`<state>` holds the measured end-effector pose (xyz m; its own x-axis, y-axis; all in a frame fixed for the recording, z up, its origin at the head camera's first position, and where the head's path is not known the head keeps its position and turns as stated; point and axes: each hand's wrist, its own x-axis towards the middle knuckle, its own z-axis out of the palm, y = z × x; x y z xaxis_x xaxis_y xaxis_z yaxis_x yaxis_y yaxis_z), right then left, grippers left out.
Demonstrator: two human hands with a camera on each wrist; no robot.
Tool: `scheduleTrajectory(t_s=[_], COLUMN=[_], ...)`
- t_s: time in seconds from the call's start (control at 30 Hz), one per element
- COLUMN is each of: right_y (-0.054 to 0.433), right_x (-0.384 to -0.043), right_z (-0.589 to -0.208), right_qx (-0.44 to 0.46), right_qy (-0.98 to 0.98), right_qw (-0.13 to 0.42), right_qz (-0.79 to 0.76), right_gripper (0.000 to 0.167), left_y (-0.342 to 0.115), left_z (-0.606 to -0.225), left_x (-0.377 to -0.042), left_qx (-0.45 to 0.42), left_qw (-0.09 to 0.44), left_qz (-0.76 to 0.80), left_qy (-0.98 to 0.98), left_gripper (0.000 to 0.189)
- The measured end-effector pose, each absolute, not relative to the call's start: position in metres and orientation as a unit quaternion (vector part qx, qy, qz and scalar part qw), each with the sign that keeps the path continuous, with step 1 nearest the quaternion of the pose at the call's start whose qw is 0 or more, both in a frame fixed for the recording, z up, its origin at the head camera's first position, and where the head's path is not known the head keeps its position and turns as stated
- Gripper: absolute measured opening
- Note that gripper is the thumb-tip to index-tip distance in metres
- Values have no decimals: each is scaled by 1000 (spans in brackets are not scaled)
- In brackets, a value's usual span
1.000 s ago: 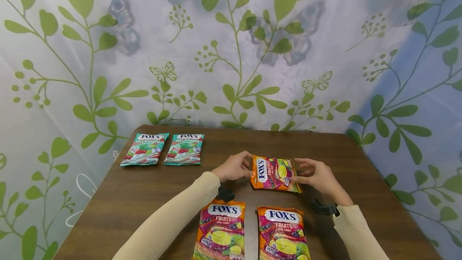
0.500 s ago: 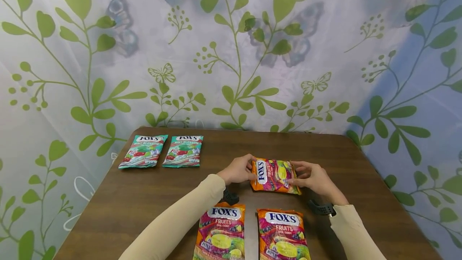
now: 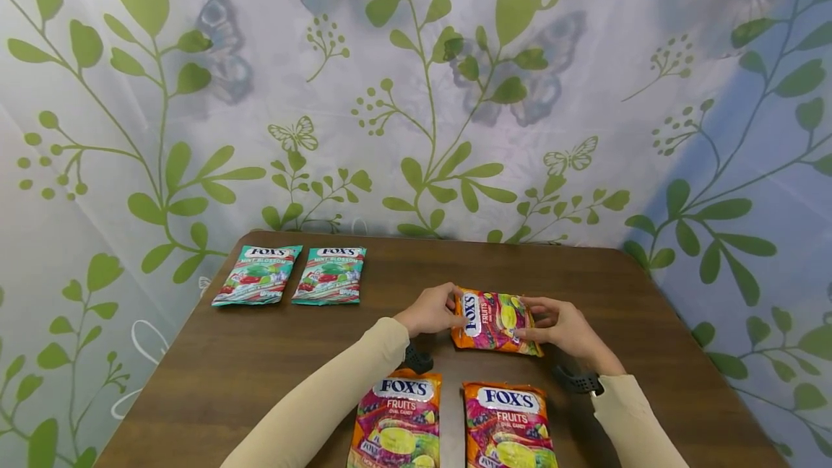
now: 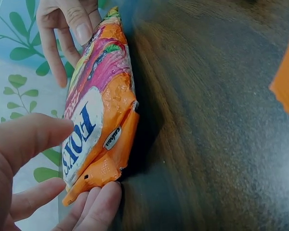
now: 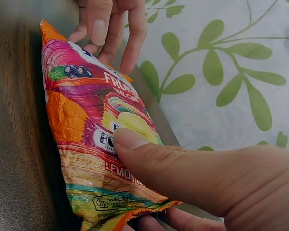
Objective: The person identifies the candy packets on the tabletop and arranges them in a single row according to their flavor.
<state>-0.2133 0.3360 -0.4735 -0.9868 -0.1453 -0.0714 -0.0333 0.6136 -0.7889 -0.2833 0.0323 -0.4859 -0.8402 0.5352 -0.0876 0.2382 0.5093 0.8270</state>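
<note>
An orange and purple bag of fruit candy [image 3: 495,320] lies sideways on the brown table, its logo end towards the left. My left hand [image 3: 432,309] holds that logo end, thumb over the front and fingertips [image 4: 103,204] at the bag's edge. At the opposite end, my right hand [image 3: 564,327] grips the bag, its thumb [image 5: 135,142] pressed on the printed front and other fingers partly hidden behind the edge. Nearer to me lie two more fruit candy bags, a left one [image 3: 396,425] and a right one [image 3: 510,428], both upright to my view and apart.
Two teal mint candy bags, a left one [image 3: 258,275] and a right one [image 3: 330,276], lie side by side at the table's far left. Behind the table [image 3: 292,367] hangs a leaf-patterned curtain [image 3: 416,92].
Both hands have closed in on the sideways bag, the right thumb sliding further over its front. The bag has hardly moved; the other bags stay where they were.
</note>
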Motion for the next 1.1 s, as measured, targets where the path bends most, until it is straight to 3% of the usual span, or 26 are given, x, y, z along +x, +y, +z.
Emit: scheduleTrajectory(t_s=[0.77,1.1], right_y=[331,329], right_x=[-210,-209], right_z=[-480,-475], right_qx=[-43,-35], right_qy=[881,879], right_qw=[78,84], right_qz=[-465,-468], right_gripper=[72,75], left_y=[36,34], left_z=[-484,-480], left_x=[-278,-282], left_qx=[206,237], left_qw=[181,194], left_qz=[464,443], left_qy=[842,843], left_gripper=[49,51])
